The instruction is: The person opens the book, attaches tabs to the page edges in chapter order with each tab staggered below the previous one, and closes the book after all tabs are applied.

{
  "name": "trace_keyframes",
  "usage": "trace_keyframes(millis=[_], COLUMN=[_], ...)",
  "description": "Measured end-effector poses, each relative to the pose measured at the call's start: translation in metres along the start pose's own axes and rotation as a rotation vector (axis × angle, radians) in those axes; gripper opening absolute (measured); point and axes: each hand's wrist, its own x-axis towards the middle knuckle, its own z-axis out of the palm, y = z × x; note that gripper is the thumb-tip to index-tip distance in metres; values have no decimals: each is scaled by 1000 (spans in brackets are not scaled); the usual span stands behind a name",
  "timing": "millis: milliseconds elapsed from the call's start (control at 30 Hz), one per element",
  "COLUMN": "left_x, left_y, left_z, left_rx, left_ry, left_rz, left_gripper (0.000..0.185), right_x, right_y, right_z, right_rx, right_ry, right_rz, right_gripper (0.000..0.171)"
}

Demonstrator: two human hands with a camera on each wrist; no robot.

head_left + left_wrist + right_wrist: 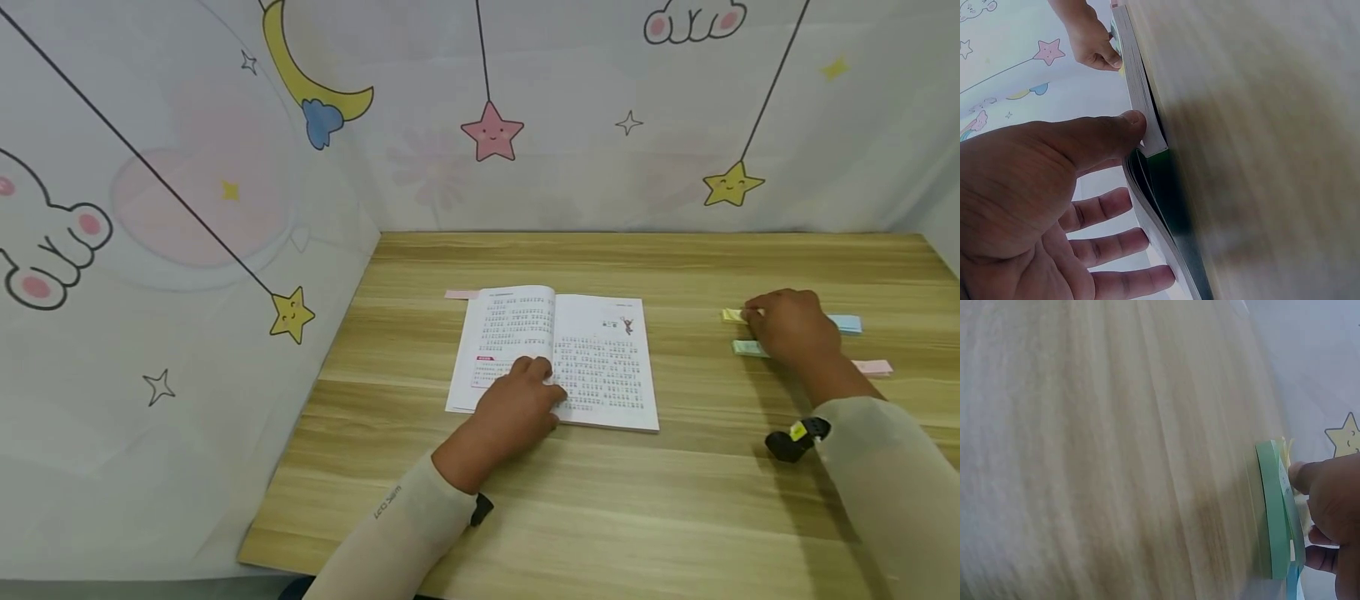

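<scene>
An open book (600,358) with printed pages lies on the table. My left hand (517,404) rests on it across the lower inner pages, fingers spread. In the left wrist view the thumb (1110,134) presses at the book's bottom edge. Out to the right, my right hand (798,329) pinches at the yellow sticky note strip (731,316). The strip's end (1289,447) stands up beside the thumb in the right wrist view. Just nearer lies a green sticky note strip (748,348), partly covered by the hand.
Beyond the right hand's knuckles lies a blue sticky note strip (847,323), and a pink one (875,367) sits by the wrist. A pink tab (461,294) sticks out from the book's upper left edge. Patterned cloth (585,192) hangs behind the wooden table (660,517).
</scene>
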Motion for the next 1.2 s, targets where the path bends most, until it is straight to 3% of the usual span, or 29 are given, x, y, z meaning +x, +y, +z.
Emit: trace_keyframes(millis=[333, 700, 833, 1000, 1200], left_x=[0, 1, 0, 0, 0], left_y=[0, 0, 0, 0, 0], left_z=[-2, 0, 1, 1, 2], left_rx=[5, 9, 5, 10, 9], left_ry=[2, 9, 12, 13, 2], left_rz=[12, 15, 15, 16, 8], left_gripper=[27, 27, 27, 27, 27], right_x=[-1, -3, -2, 0, -2], right_y=[-10, -15, -15, -16, -19], right_z=[2, -2, -2, -4, -6], right_rx=[3, 33, 18, 4, -32], right_ry=[87, 0, 11, 10, 12], right_rz=[4, -15, -7, 10, -12], right_gripper=[26, 20, 24, 41, 37])
